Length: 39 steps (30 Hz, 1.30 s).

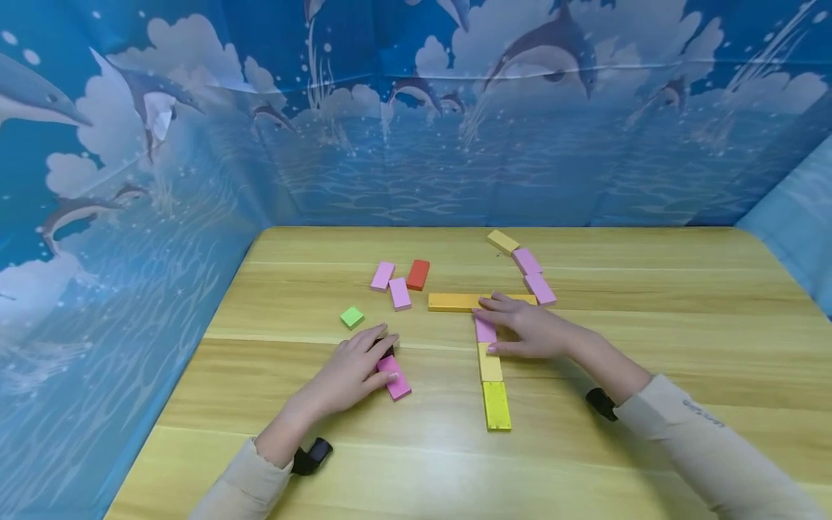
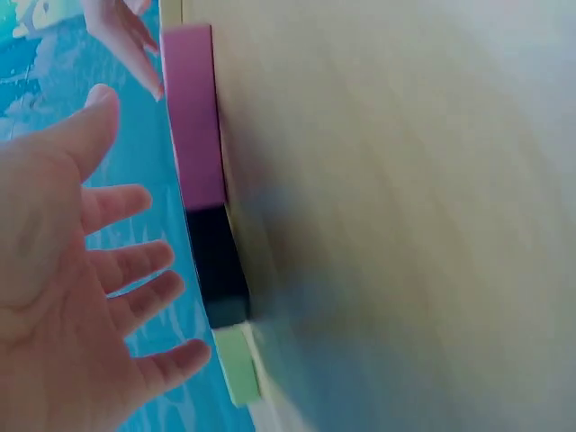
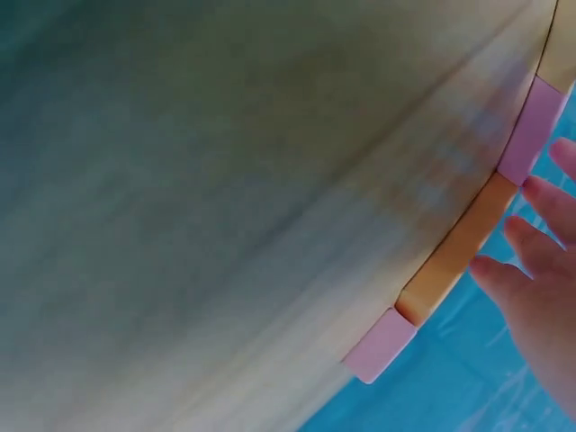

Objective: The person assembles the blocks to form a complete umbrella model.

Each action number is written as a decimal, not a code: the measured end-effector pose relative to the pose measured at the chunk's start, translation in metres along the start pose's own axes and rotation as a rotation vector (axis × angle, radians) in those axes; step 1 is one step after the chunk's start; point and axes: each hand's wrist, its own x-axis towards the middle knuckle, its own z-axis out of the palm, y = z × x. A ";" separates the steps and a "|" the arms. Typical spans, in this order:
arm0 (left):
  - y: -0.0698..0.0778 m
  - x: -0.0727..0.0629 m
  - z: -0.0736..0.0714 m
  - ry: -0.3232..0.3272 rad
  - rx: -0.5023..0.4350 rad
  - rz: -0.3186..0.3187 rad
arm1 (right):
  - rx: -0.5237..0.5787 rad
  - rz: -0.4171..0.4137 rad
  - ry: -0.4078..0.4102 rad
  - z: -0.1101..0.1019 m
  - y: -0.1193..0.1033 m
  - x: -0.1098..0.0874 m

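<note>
My left hand [image 1: 347, 372] is held over a black block [image 1: 388, 352] and a magenta block [image 1: 399, 386], partly covering both. Its fingers spread loosely beside those two end-to-end blocks in the left wrist view, gripping nothing. On the other side, my right hand [image 1: 539, 332] reaches across an orange bar [image 1: 450, 302] and a pink block [image 1: 485, 331]; its fingertips are right at these pieces, fingers extended. Below the pink block, a pale yellow block [image 1: 490, 363] and a bright yellow block [image 1: 497, 406] continue the line toward me, forming a T with the bar.
Left of the bar lie two pink blocks [image 1: 383, 276], a red block [image 1: 418, 275] and a green block [image 1: 352, 318]. A yellow block [image 1: 503, 243] and two more pink blocks [image 1: 527, 262] slant behind my right hand. A blue dolphin-print sheet [image 1: 416, 166] hangs along the wooden table's [image 1: 682, 325] far edge.
</note>
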 end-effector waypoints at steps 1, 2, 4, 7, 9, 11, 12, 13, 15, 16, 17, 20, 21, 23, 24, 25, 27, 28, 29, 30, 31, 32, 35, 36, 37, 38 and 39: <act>-0.003 -0.002 0.000 0.008 -0.012 -0.006 | -0.007 0.003 -0.007 0.001 0.000 0.000; -0.007 -0.004 0.000 0.013 -0.020 -0.014 | -0.010 0.006 -0.013 0.001 0.000 0.000; -0.013 -0.006 0.000 0.028 -0.048 -0.026 | -0.013 0.012 -0.021 0.001 0.000 0.001; -0.021 -0.007 -0.004 0.044 -0.093 -0.035 | -0.006 0.022 -0.031 0.001 -0.001 0.001; -0.025 -0.007 -0.006 0.041 -0.115 -0.043 | 0.003 0.032 -0.037 0.001 -0.001 0.002; -0.028 -0.005 -0.009 0.035 -0.127 -0.041 | 0.007 0.035 -0.039 0.000 -0.002 0.002; -0.029 -0.005 -0.011 0.032 -0.132 -0.042 | 0.007 0.036 -0.039 0.000 -0.002 0.002; -0.029 -0.004 -0.013 0.030 -0.139 -0.044 | 0.008 0.036 -0.037 0.000 -0.002 0.002; -0.030 -0.002 -0.017 0.031 -0.147 -0.046 | 0.014 0.031 -0.034 0.000 -0.002 0.002; -0.031 -0.001 -0.019 0.032 -0.149 -0.051 | 0.016 0.026 -0.031 0.000 -0.002 0.002; -0.031 0.001 -0.022 0.037 -0.152 -0.056 | 0.019 0.024 -0.030 0.000 -0.002 0.002; -0.034 0.007 -0.028 0.049 -0.160 -0.067 | 0.023 0.018 -0.024 0.000 -0.002 0.001; -0.035 0.010 -0.030 0.049 -0.166 -0.068 | 0.023 0.018 -0.023 0.000 -0.002 0.001; -0.040 0.017 -0.034 0.047 -0.193 -0.075 | 0.022 0.016 -0.019 0.001 -0.002 0.001; -0.042 0.021 -0.037 0.042 -0.218 -0.085 | 0.024 0.015 -0.018 0.001 -0.002 0.001; -0.045 0.026 -0.040 0.034 -0.252 -0.098 | 0.029 0.018 -0.017 0.001 -0.002 0.000; -0.051 0.037 -0.046 0.018 -0.342 -0.122 | 0.035 0.018 -0.016 0.001 -0.001 -0.001; -0.055 0.042 -0.048 0.013 -0.390 -0.138 | 0.038 0.017 -0.015 0.001 -0.001 -0.001; -0.059 0.048 -0.051 0.009 -0.433 -0.148 | 0.045 0.021 -0.019 0.001 -0.001 -0.001; -0.062 0.054 -0.053 0.006 -0.476 -0.155 | 0.049 0.023 -0.022 0.001 -0.001 -0.001; -0.064 0.059 -0.055 0.005 -0.505 -0.159 | 0.053 0.026 -0.026 0.001 -0.001 -0.001; -0.067 0.065 -0.057 0.008 -0.529 -0.159 | 0.053 0.028 -0.030 0.001 -0.001 -0.001; -0.070 0.081 -0.060 0.021 -0.549 -0.161 | 0.055 0.030 -0.036 0.001 -0.002 -0.001; -0.070 0.086 -0.061 0.023 -0.548 -0.166 | 0.053 0.030 -0.036 0.001 -0.002 0.000; -0.069 0.092 -0.061 0.023 -0.545 -0.170 | 0.054 0.031 -0.035 0.001 -0.002 0.000; -0.068 0.097 -0.061 0.018 -0.545 -0.167 | 0.052 0.031 -0.035 0.000 -0.002 0.000; -0.067 0.103 -0.061 0.012 -0.541 -0.165 | 0.052 0.031 -0.035 0.000 -0.003 0.000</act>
